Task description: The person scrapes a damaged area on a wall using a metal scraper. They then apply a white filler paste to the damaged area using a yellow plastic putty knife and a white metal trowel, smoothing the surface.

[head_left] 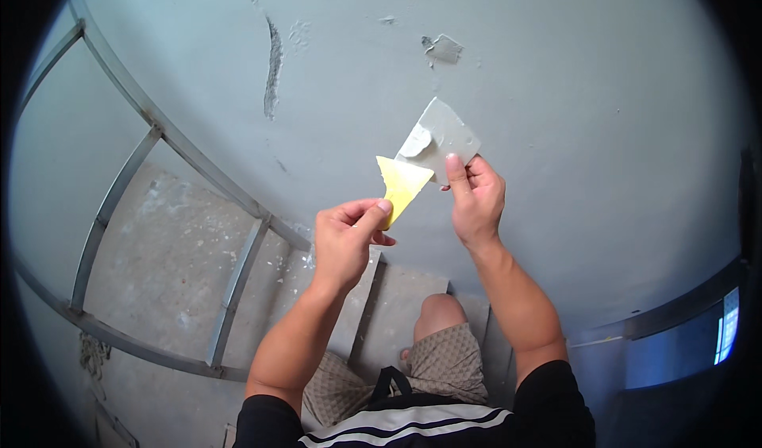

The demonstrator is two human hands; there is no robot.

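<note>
Left hand (341, 238) is pinching a yellow scraper (403, 184) between thumb and fingers, blade end up. Right hand (479, 202) is gripping a pale square plate (454, 134) by its lower right corner, thumb on the face. Both tools are sitting out in front of the wall (571, 91), scraper's wide edge overlapping the plate's lower edge just below the paste (414, 142); can't tell if they're actually touching.

Progress, judging from how things are lying: paste is already loaded on the plate. Long gouge (273, 71) at upper left is showing rough and open, no paste visible in it, so I'm counting it as left to do. Squarish patch (446, 49) above the plate is showing a broken, dark left edge; can't tell if its face is fresh paste or bare base. Small nick (386, 20) near the top is looking untreated too.

Looks: scraper is flaring from a narrow grip to a wide straight edge, whitish smears showing on its face. Plate is tilting corner-up, surface smudged with small lumps. Paste is sitting as one thick off-white dollop along the plate's left side, apparently holding its shape.
</note>
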